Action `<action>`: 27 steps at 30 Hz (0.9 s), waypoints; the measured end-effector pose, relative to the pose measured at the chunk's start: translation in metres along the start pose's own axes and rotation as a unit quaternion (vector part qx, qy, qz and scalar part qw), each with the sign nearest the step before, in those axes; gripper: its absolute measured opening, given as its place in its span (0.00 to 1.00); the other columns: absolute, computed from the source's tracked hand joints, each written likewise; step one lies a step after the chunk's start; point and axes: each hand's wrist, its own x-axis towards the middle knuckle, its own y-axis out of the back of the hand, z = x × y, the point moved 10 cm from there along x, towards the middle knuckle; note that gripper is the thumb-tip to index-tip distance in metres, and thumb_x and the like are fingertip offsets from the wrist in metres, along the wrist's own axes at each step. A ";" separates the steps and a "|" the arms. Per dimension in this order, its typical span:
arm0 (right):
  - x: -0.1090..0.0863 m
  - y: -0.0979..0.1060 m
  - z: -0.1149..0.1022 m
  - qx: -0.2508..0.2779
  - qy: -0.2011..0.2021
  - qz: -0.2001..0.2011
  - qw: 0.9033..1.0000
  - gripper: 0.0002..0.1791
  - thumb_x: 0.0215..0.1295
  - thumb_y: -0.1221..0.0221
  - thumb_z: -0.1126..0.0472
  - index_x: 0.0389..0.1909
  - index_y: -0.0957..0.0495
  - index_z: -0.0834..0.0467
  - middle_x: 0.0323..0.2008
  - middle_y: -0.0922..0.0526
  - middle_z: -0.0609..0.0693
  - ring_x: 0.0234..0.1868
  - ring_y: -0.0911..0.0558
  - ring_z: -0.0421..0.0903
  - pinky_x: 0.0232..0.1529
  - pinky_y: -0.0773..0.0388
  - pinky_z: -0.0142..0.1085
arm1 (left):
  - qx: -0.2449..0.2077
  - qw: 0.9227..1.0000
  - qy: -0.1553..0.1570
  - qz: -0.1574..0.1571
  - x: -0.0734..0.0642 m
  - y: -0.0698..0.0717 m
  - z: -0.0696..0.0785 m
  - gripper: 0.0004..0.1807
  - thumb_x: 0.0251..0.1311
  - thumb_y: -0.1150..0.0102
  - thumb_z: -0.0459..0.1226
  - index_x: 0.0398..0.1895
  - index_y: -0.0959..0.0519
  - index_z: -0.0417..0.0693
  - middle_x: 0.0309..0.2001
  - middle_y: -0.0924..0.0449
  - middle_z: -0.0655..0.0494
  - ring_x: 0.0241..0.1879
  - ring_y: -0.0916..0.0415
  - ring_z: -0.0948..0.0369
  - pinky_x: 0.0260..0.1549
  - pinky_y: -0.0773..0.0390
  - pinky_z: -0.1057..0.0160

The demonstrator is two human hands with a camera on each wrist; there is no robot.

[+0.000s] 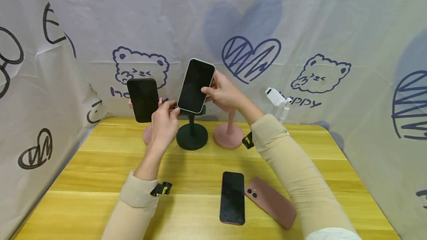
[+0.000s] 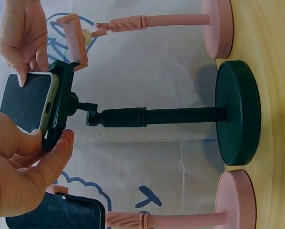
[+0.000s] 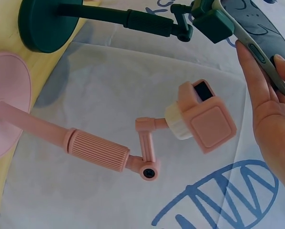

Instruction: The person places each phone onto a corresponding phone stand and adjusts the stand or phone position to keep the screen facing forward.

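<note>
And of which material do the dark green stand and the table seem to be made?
Dark green stand: probably moulded plastic with a satin look; its ribbed collar and round base share one even colour, though the base could be coated metal.

Table: wood or wood-look laminate, smooth-looking; yellow-brown grain streaks run across it, but cannot settle which.

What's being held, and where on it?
White-edged phone: right hand grips its right long edge, thumb in front. Left hand touches its lower left corner by the green clamp; exact grip unclear.
</note>
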 end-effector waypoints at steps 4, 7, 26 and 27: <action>0.003 -0.003 -0.002 -0.005 0.000 -0.022 1.000 0.27 0.76 0.45 0.72 0.71 0.40 0.63 0.55 0.18 0.67 0.49 0.12 0.61 0.42 0.11 0.48 | -0.014 1.000 0.010 0.001 0.000 0.002 -0.004 0.16 0.76 0.44 0.30 0.62 0.20 0.34 0.52 0.14 0.38 0.47 0.12 0.47 0.47 0.14 0.49; 0.005 -0.005 -0.003 -0.002 -0.006 -0.037 0.999 0.27 0.76 0.46 0.72 0.72 0.40 0.63 0.55 0.18 0.67 0.50 0.13 0.61 0.43 0.11 0.49 | -0.030 0.999 0.013 -0.001 0.001 0.003 -0.005 0.16 0.75 0.43 0.30 0.62 0.20 0.33 0.52 0.14 0.38 0.47 0.12 0.47 0.50 0.14 0.49; 0.013 -0.018 0.000 -0.076 -0.040 -0.078 0.993 0.21 0.76 0.42 0.69 0.65 0.34 0.62 0.49 0.17 0.62 0.48 0.14 0.55 0.47 0.12 0.47 | -0.054 0.998 0.044 -0.009 0.007 -0.001 -0.013 0.17 0.75 0.43 0.30 0.63 0.20 0.33 0.55 0.16 0.37 0.51 0.14 0.47 0.56 0.17 0.51; 0.012 -0.019 0.001 -0.069 -0.042 -0.078 0.994 0.21 0.76 0.42 0.69 0.65 0.34 0.62 0.50 0.17 0.61 0.49 0.14 0.55 0.49 0.13 0.48 | -0.054 0.997 0.048 -0.011 0.006 -0.001 -0.014 0.17 0.75 0.44 0.31 0.63 0.21 0.34 0.56 0.16 0.38 0.52 0.15 0.47 0.56 0.17 0.51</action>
